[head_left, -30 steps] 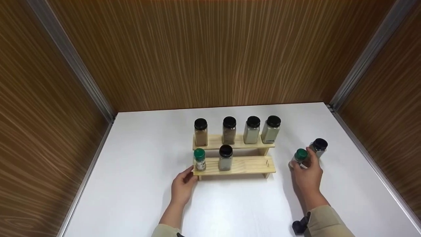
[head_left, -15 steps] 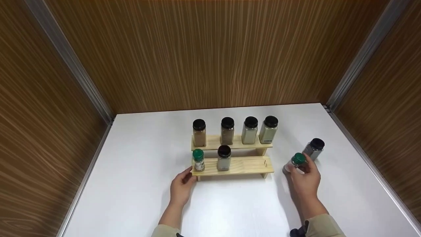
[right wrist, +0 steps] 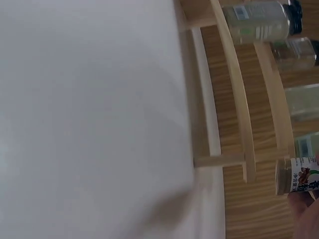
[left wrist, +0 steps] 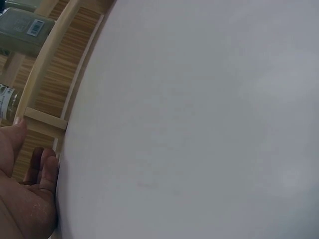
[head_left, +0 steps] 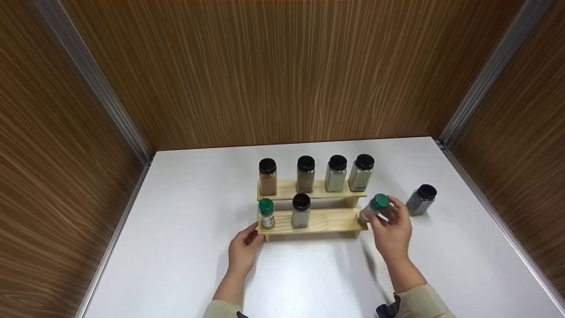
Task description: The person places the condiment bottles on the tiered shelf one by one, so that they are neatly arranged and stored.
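In the head view my right hand (head_left: 393,229) holds a small green-capped spice jar (head_left: 374,206), tilted, at the right end of the lower shelf. The right wrist view shows this spice jar's (right wrist: 301,174) printed label and brownish contents, with the fingers partly cut off by the frame. At the other end, my left hand (head_left: 243,251) grips the left corner of the two-tier wooden spice rack (head_left: 333,220). Its thumb touches the shelf edge in the left wrist view. Another green-capped jar (head_left: 266,214) and a black-capped jar (head_left: 301,212) stand on the lower shelf.
Several black-capped jars, such as the tan one (head_left: 268,179) and the pale one (head_left: 361,174), line the upper shelf. One dark-filled jar (head_left: 420,201) stands on the white table (head_left: 185,247) to the right. Wood-grain panels (head_left: 282,75) enclose the back and sides.
My right hand has carried the green-capped spice jar leftward from beside the dark jar to the rack's right end. The left hand has stayed at the rack's left corner.
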The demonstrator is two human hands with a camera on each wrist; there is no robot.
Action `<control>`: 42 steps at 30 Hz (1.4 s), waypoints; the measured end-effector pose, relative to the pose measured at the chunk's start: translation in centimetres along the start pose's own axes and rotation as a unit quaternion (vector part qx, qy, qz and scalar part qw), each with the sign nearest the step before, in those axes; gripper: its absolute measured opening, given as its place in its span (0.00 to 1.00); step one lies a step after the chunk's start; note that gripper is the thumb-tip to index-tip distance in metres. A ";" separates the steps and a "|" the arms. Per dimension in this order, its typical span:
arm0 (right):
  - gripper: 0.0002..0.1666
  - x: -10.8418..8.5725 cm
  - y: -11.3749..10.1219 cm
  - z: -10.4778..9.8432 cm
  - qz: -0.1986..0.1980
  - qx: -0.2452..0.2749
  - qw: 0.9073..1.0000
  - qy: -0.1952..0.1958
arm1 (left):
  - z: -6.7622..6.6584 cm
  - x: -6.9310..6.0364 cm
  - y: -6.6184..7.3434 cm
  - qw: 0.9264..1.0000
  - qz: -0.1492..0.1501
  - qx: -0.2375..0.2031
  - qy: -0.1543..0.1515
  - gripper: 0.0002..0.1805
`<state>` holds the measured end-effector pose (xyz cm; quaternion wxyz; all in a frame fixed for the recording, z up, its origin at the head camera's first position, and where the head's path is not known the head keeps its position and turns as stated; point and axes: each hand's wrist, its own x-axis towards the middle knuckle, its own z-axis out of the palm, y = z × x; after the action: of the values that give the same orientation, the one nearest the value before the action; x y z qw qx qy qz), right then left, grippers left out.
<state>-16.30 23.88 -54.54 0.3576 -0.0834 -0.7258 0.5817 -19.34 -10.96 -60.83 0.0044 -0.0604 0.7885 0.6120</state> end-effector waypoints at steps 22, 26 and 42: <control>0.33 -2.4 -4.0 5.4 0.014 0.006 0.994 -0.111 | -0.1 0.2 -0.2 1.000 0.018 -0.013 0.002 0.22; 0.34 -2.5 -3.1 6.0 0.016 0.013 0.993 -0.113 | -0.1 0.3 -0.2 1.000 0.013 -0.015 0.003 0.22; 0.36 -2.9 -0.4 6.8 -0.003 -0.007 0.988 -0.157 | -0.2 0.1 -0.2 1.000 0.016 -0.010 0.002 0.22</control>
<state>-18.22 16.84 -55.88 0.2408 0.0087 -0.7769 0.5817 -19.45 -11.22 -60.93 -0.0075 -0.0494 0.7835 0.6194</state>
